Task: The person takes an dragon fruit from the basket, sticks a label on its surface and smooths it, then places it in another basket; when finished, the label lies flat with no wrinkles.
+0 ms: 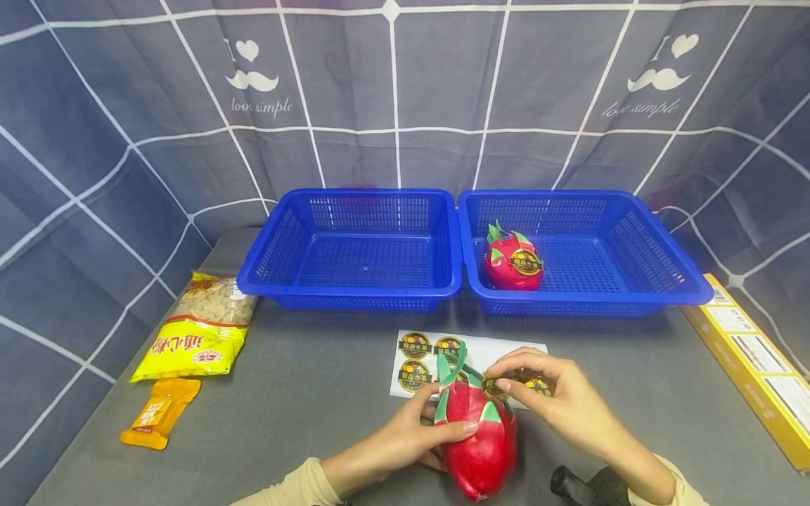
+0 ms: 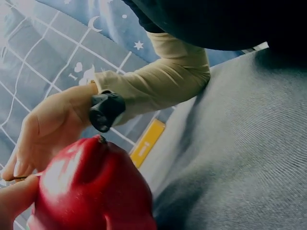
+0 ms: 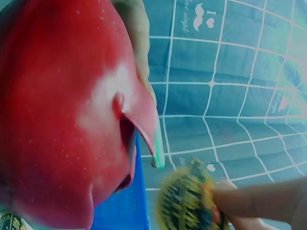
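Note:
My left hand (image 1: 414,434) grips a red dragon fruit (image 1: 482,453) with green-tipped scales, thumb lying across its front and fingers round the far side. Between the thumb and fingers of my right hand (image 1: 566,393) is a round black-and-gold sticker (image 1: 495,385), right by the fruit's leafy upper end. Seen from the right wrist, the sticker (image 3: 180,203) is blurred and stands off the fruit's skin. Behind the fruit lies a white sticker sheet (image 1: 490,346) bearing several matching labels, some of them covered by the fruit and hands.
Two blue baskets (image 1: 363,291) stand side by side at the back. In the right one sits another dragon fruit (image 1: 506,274) wearing a label. A yellow pasta bag (image 1: 193,337) and a small orange packet (image 1: 161,413) lie at left; a long yellow box (image 1: 749,365) lies at right.

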{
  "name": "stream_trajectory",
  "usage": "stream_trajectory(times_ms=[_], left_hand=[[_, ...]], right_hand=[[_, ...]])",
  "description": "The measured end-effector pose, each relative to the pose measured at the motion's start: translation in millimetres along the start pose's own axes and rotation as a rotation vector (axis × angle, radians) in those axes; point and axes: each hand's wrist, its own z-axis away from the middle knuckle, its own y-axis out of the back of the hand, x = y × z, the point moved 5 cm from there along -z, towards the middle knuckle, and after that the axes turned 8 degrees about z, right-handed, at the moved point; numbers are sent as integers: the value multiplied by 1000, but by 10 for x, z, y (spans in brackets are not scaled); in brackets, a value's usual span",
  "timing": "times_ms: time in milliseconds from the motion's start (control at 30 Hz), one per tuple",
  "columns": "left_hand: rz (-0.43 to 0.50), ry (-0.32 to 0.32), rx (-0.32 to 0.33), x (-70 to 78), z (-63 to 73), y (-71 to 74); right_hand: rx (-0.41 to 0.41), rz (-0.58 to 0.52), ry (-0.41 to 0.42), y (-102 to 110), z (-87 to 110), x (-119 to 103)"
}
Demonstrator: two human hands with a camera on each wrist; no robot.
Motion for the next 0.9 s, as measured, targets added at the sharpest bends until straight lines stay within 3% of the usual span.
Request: stream_trajectory(times_ms=[267,667,900], left_hand=[[-1,6,18,37,38,5],[-53,40,37,17,39,20],[-9,78,43,-4,30,35]], right_hand=[[129,-60,-55,70,-17,38],[132,-97,-3,49,-21,34],[137,-111,-17,45,-19,36]])
